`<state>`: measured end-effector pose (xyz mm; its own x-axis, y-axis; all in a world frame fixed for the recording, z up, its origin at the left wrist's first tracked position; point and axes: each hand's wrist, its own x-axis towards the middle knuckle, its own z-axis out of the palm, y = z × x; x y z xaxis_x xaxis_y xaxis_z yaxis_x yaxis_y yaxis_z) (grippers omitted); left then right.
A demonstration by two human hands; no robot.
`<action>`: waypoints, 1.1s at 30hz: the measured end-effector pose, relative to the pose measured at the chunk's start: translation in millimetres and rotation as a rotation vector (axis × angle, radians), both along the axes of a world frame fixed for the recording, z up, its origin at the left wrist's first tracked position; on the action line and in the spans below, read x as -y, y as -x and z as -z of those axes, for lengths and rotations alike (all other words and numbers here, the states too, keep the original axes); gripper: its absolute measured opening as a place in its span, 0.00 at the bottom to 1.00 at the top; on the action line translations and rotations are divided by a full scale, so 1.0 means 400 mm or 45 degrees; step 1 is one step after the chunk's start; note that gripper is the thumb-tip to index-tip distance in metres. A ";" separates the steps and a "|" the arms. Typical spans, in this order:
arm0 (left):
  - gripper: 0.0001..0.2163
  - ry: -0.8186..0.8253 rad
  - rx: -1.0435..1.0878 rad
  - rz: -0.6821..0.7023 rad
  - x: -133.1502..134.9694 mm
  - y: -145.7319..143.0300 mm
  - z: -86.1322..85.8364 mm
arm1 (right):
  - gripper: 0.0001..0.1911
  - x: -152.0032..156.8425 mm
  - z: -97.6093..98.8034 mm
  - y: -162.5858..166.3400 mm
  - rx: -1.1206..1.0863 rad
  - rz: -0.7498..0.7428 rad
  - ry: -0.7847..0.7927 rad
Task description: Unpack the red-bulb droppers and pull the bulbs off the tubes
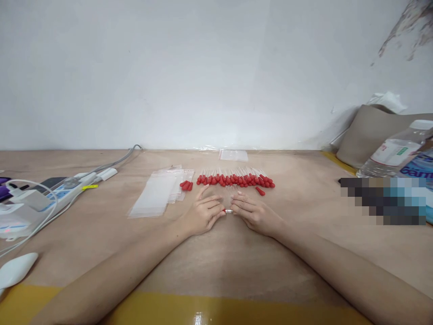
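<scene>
My left hand (pixel 205 214) pinches a red rubber bulb, of which only a sliver shows at the fingertips. From it a short glass dropper tube (pixel 229 211) runs across to my right hand (pixel 253 213), whose fingers are closed on the tube's other end. Just beyond the fingertips lie several bare glass tubes (pixel 232 188), partly covered by my hands. Behind them stretches a row of glass droppers with red bulbs (pixel 233 179), bulbs facing me. One loose red bulb (pixel 260 191) lies beyond my right hand, and several more red bulbs (pixel 186 185) sit beyond my left.
Clear plastic bags (pixel 152 194) lie flat at left, another bag (pixel 233 155) near the wall. Further left are a power strip (pixel 64 192) with cables and a white rounded object (pixel 16 270). A plastic bottle (pixel 394 151) and a grey-brown container (pixel 358 135) stand at right.
</scene>
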<state>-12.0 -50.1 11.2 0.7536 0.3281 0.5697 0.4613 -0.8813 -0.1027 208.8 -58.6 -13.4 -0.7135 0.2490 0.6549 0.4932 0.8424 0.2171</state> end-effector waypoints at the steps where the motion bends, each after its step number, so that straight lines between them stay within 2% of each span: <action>1: 0.09 0.004 -0.007 -0.001 0.000 0.001 -0.001 | 0.16 0.000 0.001 0.000 -0.011 -0.003 0.009; 9: 0.10 0.087 -0.050 0.003 0.004 0.000 -0.001 | 0.15 0.007 0.000 0.001 -0.031 -0.051 -0.031; 12: 0.11 0.124 -0.032 -0.030 -0.007 0.027 0.004 | 0.16 0.010 -0.005 -0.018 -0.002 -0.054 -0.043; 14: 0.10 0.137 0.043 -0.124 -0.021 0.061 0.004 | 0.15 0.006 -0.004 -0.040 -0.138 0.033 -0.010; 17: 0.09 0.160 0.235 -0.276 -0.050 0.111 -0.006 | 0.13 -0.008 0.004 -0.063 -0.423 0.333 0.109; 19: 0.10 0.197 0.374 -0.357 -0.071 0.129 -0.014 | 0.14 -0.018 0.009 -0.066 -0.422 0.520 0.208; 21: 0.11 0.232 0.471 -0.481 -0.094 0.140 -0.022 | 0.15 -0.026 0.011 -0.059 -0.355 0.625 0.309; 24: 0.13 0.284 0.519 -0.715 -0.133 0.157 -0.029 | 0.17 -0.034 0.008 -0.045 -0.347 0.678 0.487; 26: 0.14 0.315 0.534 -0.808 -0.158 0.172 -0.033 | 0.16 -0.037 0.004 -0.037 -0.368 0.669 0.577; 33: 0.13 0.494 0.503 -0.892 -0.199 0.199 -0.033 | 0.08 -0.040 -0.003 -0.016 -0.468 0.643 0.634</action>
